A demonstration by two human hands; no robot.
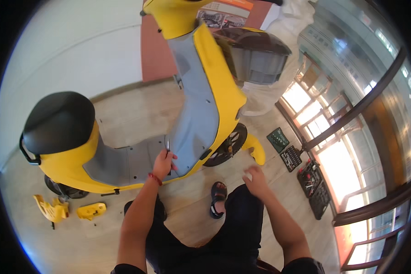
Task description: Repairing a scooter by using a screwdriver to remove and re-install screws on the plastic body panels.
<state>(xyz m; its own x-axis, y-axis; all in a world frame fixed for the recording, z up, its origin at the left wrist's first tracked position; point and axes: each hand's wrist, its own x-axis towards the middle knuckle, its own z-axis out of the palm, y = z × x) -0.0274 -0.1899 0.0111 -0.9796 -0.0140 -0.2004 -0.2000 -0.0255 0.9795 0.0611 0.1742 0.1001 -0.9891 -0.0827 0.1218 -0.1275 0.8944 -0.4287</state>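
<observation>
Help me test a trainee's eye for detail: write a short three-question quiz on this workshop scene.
1. Which hand holds the slim, silvery tool?
2. True or false: the rounded black seat of the yellow-and-grey scooter lies on the floor.
3. Where is the small, rounded yellow panel at the picture's lower left?
A. On the seat
B. On the pale, wood-look floor
C. On the flat grey footboard

Key
1. The left hand, with the red bracelet at its wrist.
2. False: the seat is on the rear of the scooter.
3. B.
</observation>
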